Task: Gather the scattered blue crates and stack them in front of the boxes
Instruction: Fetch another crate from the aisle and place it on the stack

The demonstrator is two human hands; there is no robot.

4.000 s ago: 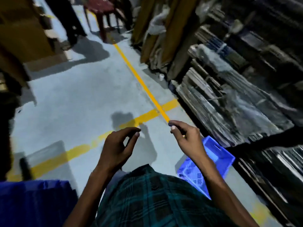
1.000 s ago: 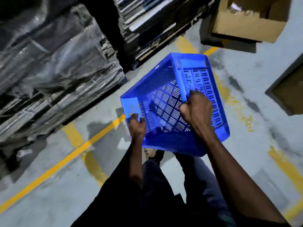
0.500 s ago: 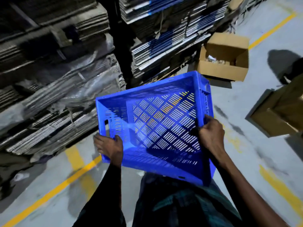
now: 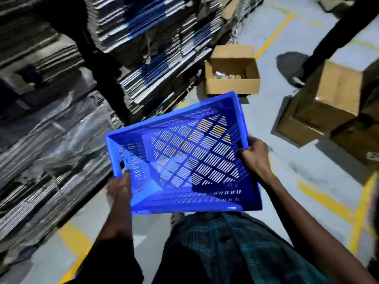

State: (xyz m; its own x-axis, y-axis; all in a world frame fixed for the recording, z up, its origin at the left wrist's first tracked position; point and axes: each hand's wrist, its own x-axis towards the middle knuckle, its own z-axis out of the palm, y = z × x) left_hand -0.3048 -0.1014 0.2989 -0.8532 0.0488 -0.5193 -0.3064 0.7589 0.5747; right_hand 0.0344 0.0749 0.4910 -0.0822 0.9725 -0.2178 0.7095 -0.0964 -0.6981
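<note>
The blue crate (image 4: 190,158) hangs in the air in front of the person's waist, tilted, its open side toward the camera. The left hand (image 4: 120,186) has its grip clamped on the crate's left wall by the handle slot; the right hand (image 4: 254,155) has its grip clamped on the right rim. Tall stacks of flattened cardboard (image 4: 61,111) crowd the left. Ahead on the floor (image 4: 287,177) sits an open cardboard box (image 4: 231,70), with larger boxes (image 4: 328,103) to the right, beside another person's leg (image 4: 328,37).
</note>
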